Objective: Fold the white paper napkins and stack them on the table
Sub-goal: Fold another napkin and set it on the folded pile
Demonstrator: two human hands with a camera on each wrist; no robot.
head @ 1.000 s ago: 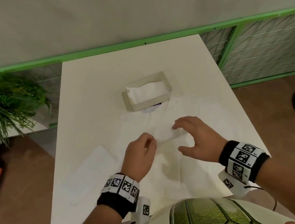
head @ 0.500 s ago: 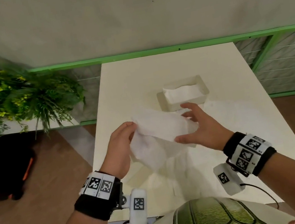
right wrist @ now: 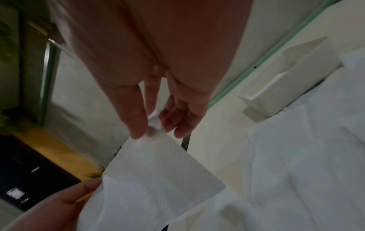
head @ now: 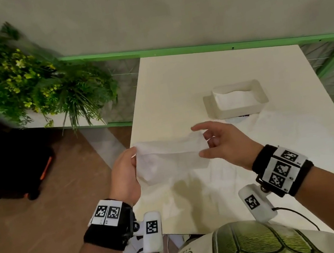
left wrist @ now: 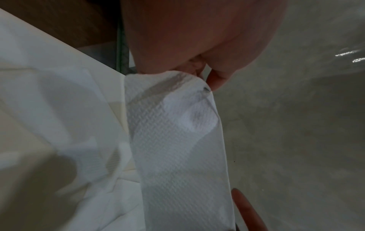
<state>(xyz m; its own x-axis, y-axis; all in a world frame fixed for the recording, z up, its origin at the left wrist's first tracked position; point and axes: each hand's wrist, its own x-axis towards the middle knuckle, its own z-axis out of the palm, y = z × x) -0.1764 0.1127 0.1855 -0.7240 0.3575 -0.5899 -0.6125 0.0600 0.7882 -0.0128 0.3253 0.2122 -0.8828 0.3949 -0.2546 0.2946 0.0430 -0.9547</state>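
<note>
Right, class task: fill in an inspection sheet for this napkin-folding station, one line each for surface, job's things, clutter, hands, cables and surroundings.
Surface: white table, far part bare, near part covered by loose unfolded napkins.
Job's things: one white napkin held in the air above the table; white holder with more napkins inside.
Clutter: nothing seen.
Hands: left hand pinches the napkin's left end; right hand pinches its right end between thumb and fingertips.
Cables: thin black leads run from the wrist cameras toward the body.
Surroundings: green plant at left, green rail behind the table, brown floor.
</note>
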